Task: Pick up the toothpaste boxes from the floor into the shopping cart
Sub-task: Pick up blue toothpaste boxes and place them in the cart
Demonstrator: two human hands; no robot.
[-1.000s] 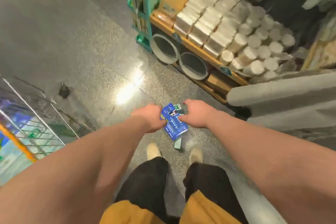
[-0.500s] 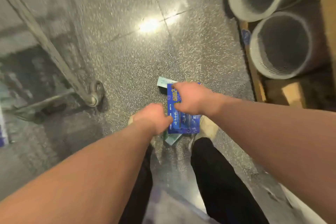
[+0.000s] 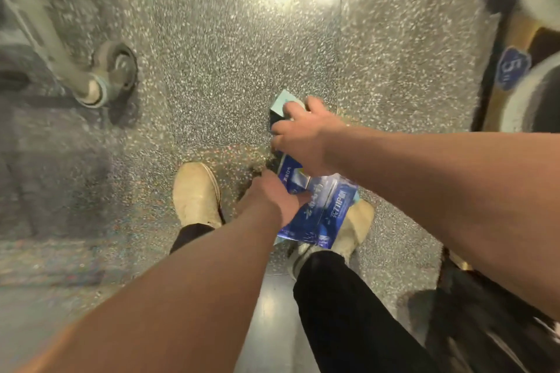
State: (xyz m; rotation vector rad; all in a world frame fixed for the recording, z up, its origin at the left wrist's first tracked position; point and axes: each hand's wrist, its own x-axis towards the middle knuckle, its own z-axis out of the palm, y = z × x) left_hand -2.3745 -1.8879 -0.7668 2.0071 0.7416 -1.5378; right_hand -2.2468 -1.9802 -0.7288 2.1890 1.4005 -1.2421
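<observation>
1. Head view, hands: the left hand grips the near left edge of the glossy blue toothpaste boxes, with its fingers curled against them. The right hand has slid from the middle of that bundle to its far end, where its fingers curl over a pale teal cardboard box.
2. Head view, boxes: they sit low between the beige suede shoes, and the blue bundle overlaps the right shoe. I cannot tell whether it has left the speckled grey terrazzo floor.
3. Head view, surroundings: the camera has dropped much closer over the last second, and the shelves are out of sight. Of the metal shopping cart only a leg and a grey caster wheel show, well apart to the left.
4. Meaning: the gathering looks nearly done. The lift and the carry leftward to the cart remain.
</observation>
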